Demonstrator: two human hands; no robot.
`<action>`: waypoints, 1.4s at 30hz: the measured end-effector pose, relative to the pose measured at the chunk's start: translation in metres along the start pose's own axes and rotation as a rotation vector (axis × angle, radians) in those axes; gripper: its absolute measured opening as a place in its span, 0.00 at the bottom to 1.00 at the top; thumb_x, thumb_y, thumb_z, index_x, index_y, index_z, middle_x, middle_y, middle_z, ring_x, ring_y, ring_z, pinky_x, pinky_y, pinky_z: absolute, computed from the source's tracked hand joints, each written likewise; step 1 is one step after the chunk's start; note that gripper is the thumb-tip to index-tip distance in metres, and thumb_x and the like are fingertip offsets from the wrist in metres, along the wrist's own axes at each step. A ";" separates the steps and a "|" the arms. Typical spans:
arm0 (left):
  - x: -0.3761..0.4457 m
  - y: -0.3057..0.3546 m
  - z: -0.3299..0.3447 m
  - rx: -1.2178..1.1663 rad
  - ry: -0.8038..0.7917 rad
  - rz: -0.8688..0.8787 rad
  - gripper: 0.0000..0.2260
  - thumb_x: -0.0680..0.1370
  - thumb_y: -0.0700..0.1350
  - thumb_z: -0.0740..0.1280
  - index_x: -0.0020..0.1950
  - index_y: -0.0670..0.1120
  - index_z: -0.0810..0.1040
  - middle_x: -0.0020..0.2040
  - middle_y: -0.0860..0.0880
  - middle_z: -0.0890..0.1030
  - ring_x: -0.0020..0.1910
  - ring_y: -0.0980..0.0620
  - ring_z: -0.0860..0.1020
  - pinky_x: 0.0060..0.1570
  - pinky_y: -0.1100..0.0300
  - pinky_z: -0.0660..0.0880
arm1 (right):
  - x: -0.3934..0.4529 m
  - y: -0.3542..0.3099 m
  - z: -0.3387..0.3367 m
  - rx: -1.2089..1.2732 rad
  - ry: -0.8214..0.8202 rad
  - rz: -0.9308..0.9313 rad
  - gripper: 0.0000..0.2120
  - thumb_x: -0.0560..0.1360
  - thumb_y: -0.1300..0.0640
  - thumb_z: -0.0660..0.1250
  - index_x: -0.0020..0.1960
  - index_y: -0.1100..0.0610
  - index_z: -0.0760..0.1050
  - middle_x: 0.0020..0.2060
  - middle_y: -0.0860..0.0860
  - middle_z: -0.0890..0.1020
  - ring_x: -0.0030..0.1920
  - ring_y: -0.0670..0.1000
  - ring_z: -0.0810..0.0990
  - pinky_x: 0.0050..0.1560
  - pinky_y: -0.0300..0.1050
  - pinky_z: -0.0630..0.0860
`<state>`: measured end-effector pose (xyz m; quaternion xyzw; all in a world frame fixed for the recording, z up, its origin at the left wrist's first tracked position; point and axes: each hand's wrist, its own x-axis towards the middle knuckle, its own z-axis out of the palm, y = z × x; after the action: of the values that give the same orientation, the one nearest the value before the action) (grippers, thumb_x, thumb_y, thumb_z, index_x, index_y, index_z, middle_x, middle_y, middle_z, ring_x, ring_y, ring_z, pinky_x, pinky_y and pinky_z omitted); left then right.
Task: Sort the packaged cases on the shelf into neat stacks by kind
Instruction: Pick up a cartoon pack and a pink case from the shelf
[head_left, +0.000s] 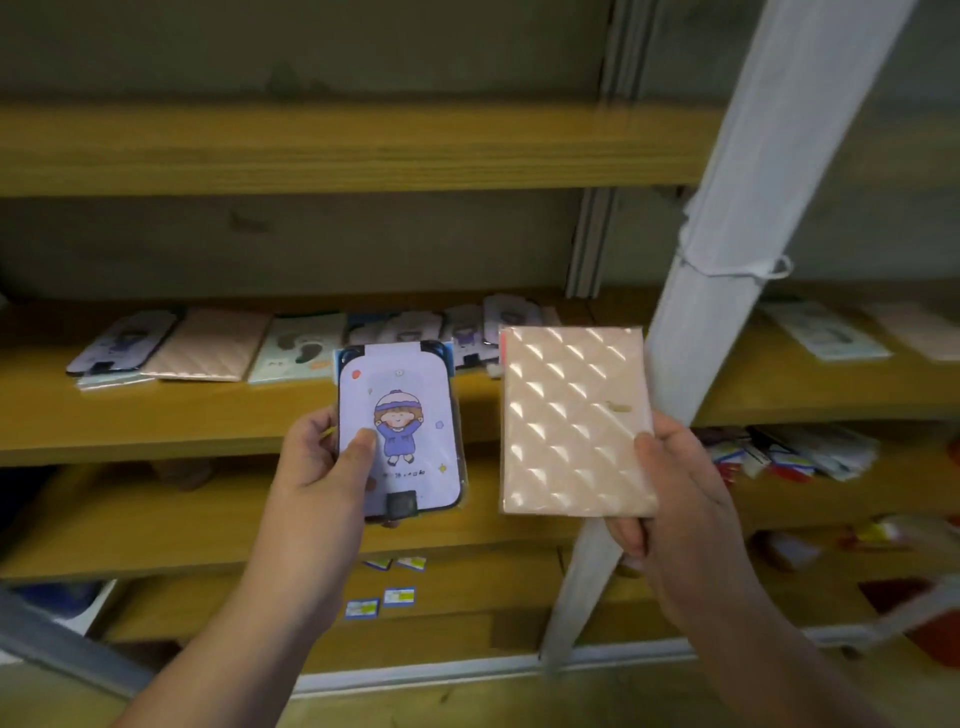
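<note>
My left hand grips a lilac case printed with a cartoon child, held upright in front of the shelf. My right hand holds a pink quilted case by its lower right corner, beside the lilac one. On the wooden shelf behind lie more packaged cases: a lilac one at the left, a pink quilted one, a pale green one, and a loose heap of lilac ones behind my hands.
A white wrapped post leans diagonally across the shelving at the right. More cases lie on the shelf right of it. Lower shelves hold small packets and blue-edged cards. The shelf above looks bare.
</note>
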<state>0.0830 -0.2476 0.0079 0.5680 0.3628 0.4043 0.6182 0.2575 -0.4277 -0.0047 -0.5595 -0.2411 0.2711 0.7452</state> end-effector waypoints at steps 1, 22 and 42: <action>-0.011 -0.001 0.011 0.006 0.001 0.004 0.08 0.83 0.43 0.63 0.56 0.57 0.75 0.45 0.58 0.87 0.43 0.56 0.86 0.31 0.67 0.79 | -0.006 -0.004 -0.013 0.000 -0.013 0.001 0.13 0.79 0.47 0.61 0.58 0.49 0.78 0.30 0.53 0.76 0.24 0.47 0.69 0.21 0.40 0.67; -0.084 -0.028 0.310 -0.016 -0.332 -0.119 0.10 0.82 0.44 0.64 0.55 0.60 0.75 0.45 0.62 0.86 0.44 0.59 0.85 0.35 0.61 0.82 | 0.011 -0.082 -0.300 0.026 0.374 -0.021 0.09 0.82 0.50 0.62 0.51 0.49 0.82 0.36 0.50 0.78 0.29 0.45 0.74 0.24 0.37 0.69; -0.032 -0.062 0.546 0.002 -0.290 -0.233 0.08 0.81 0.47 0.66 0.56 0.61 0.75 0.44 0.59 0.86 0.46 0.53 0.86 0.36 0.56 0.84 | 0.154 -0.134 -0.520 -0.129 0.455 0.013 0.11 0.83 0.54 0.63 0.47 0.50 0.83 0.28 0.48 0.76 0.25 0.44 0.72 0.23 0.37 0.67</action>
<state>0.5708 -0.5021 -0.0043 0.5751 0.3337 0.2436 0.7061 0.7335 -0.7197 -0.0002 -0.6544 -0.0801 0.1269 0.7411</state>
